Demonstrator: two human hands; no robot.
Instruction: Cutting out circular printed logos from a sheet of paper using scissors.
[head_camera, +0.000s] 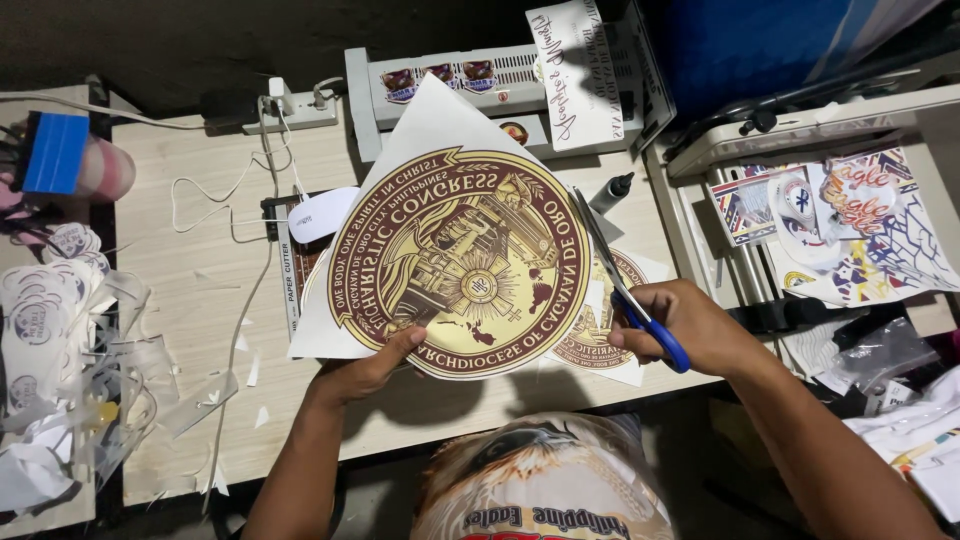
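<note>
Left hand: fingers pinched shut on the near edge of the printed sheet, thumb on top, the other fingers hidden beneath; sheet held up, tilted, above the surface.

Right hand: fingers clenched through the blue loops of the scissors; blades parted, long and grey, their tips at the right rim of the round emblem, close against the sheet's edge; whether the blades bite the paper cannot be told.

Printed sheet: white paper, pointed at the far corner, carrying a large round emblem in maroon and gold, glossy in look; it lies centre of view, between the two hands, over the middle of the surface.

Beneath and right of it, a second print of the same round design, flat on the surface, partly covered by the right hand and scissors.

Left, a heap of curled white paper trimmings and small scraps scattered on pale wood-grain laminate; a paper cutter lies under the held sheet's left side, a white mouse on it; white cable loops nearby.

Farther: a small black-capped bottle just right of the sheet; a grey laminator at the back edge; a power strip to its left; colourful prints on the machine at far right.
</note>
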